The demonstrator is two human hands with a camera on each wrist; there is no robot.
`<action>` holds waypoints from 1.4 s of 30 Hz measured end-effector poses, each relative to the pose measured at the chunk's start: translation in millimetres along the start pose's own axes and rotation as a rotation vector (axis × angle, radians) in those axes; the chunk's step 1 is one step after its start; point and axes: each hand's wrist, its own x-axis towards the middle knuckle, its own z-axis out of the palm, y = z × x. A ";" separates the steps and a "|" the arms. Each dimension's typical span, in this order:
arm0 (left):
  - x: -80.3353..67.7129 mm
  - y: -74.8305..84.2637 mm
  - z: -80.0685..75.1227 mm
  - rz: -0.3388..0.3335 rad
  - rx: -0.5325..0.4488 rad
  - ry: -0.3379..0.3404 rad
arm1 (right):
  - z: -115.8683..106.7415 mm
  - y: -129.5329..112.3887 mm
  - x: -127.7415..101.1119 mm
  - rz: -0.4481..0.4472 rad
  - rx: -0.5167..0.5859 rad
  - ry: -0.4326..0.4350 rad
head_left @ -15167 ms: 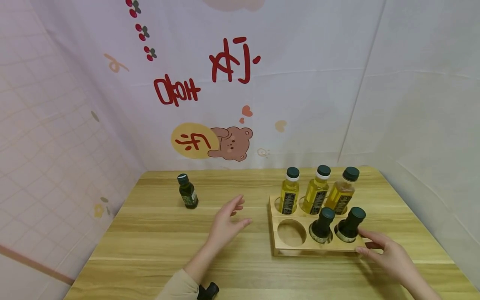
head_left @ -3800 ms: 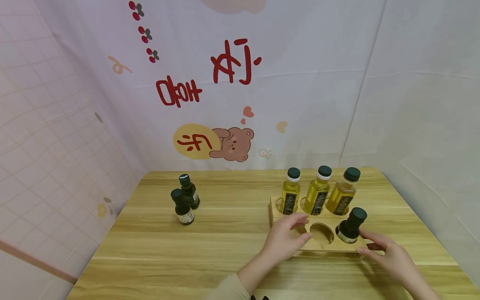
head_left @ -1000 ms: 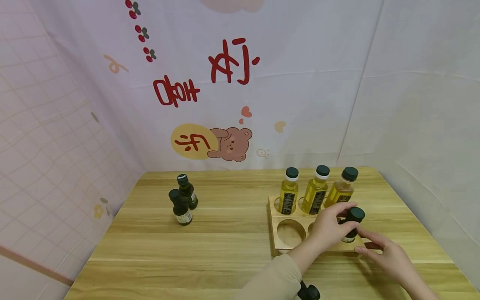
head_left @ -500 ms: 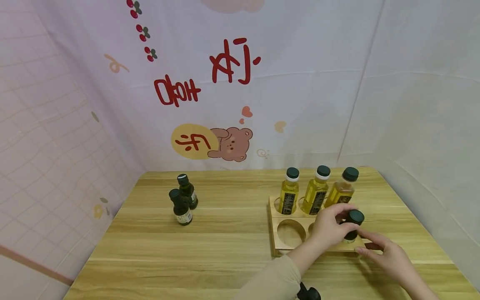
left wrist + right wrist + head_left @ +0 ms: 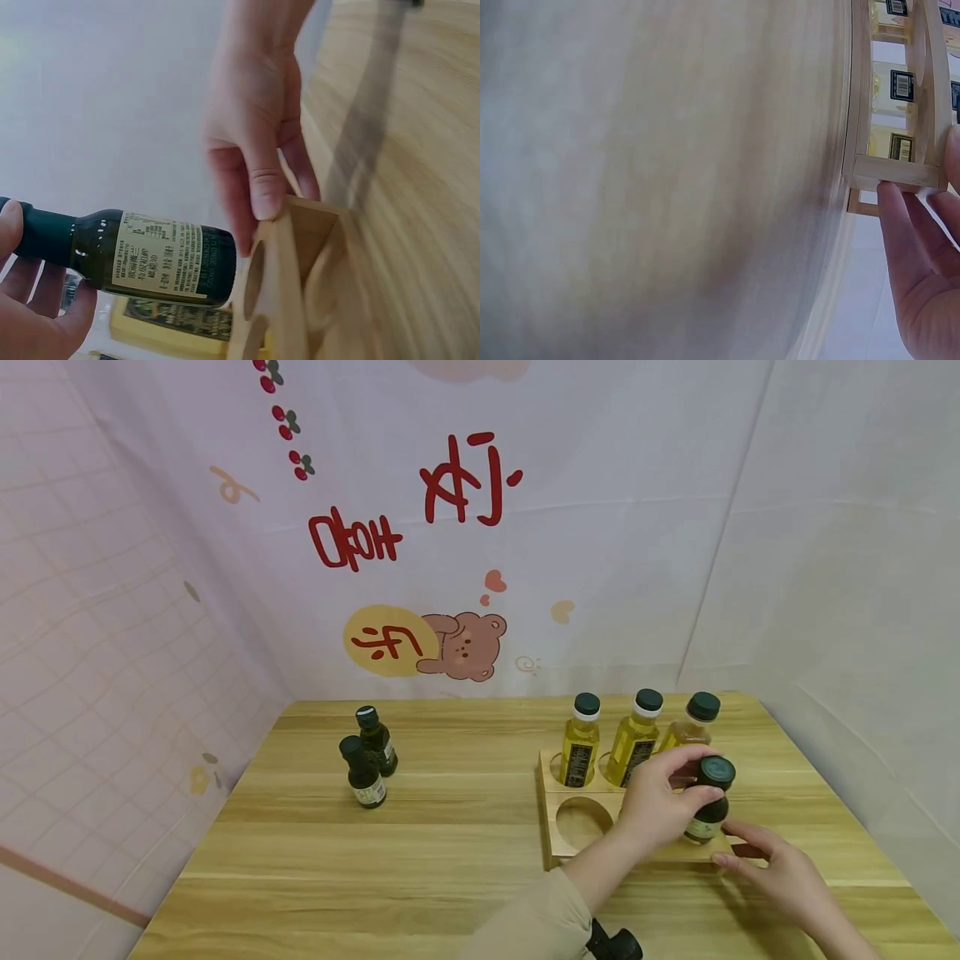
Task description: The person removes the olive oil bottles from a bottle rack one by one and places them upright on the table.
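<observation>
Unloading, I'd guess: the left hand (image 5: pixel 663 797) grips a dark bottle (image 5: pixel 707 822) just above the rack (image 5: pixel 604 794); the right hand (image 5: pixel 776 864) pinches its right end. Next calls for a leftward carry.

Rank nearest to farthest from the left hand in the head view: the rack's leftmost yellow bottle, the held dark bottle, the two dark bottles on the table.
1. Held dark bottle, in the left hand.
2. Leftmost yellow bottle, in the rack's back row.
3. Two dark bottles, on the table's left; too close to separate.
</observation>
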 end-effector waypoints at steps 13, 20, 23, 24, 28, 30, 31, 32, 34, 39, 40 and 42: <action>-22.1 -6.9 -43.2 0.035 0.019 0.006 | -1.3 0.1 -2.5 0.026 0.033 -0.036; -29.3 -12.8 -68.8 0.005 -0.033 0.024 | 0.2 1.9 -2.5 -0.003 0.032 -0.009; -31.9 -12.3 -80.1 0.005 -0.031 0.042 | -0.3 1.8 -2.3 0.009 0.039 -0.021; -33.0 -11.8 -83.8 0.004 -0.033 0.051 | -0.3 1.7 -2.2 0.012 0.039 -0.024; -37.1 -11.0 -98.4 -0.001 -0.051 0.092 | 0.0 1.8 -1.9 0.011 0.040 -0.025; -39.0 -10.7 -105.5 -0.012 -0.060 0.117 | -0.1 2.1 -1.7 0.009 0.039 -0.023; -39.6 -10.7 -109.2 -0.019 -0.060 0.127 | -0.3 2.5 -1.8 0.004 0.039 -0.023; -40.0 -11.1 -112.8 -0.029 -0.062 0.136 | -0.4 2.5 -1.6 0.005 0.040 -0.021; -40.9 -12.2 -120.4 -0.041 -0.065 0.153 | -0.6 2.4 -1.5 0.010 0.038 -0.022; -44.5 -18.2 -139.5 -0.041 -0.059 0.189 | -0.7 1.2 -1.6 0.020 0.040 -0.035; -45.6 -19.4 -143.1 -0.041 -0.053 0.198 | -0.7 1.2 -1.7 0.021 0.043 -0.036; -47.8 -20.9 -149.7 -0.047 -0.042 0.219 | -0.9 1.2 -1.8 0.020 0.049 -0.037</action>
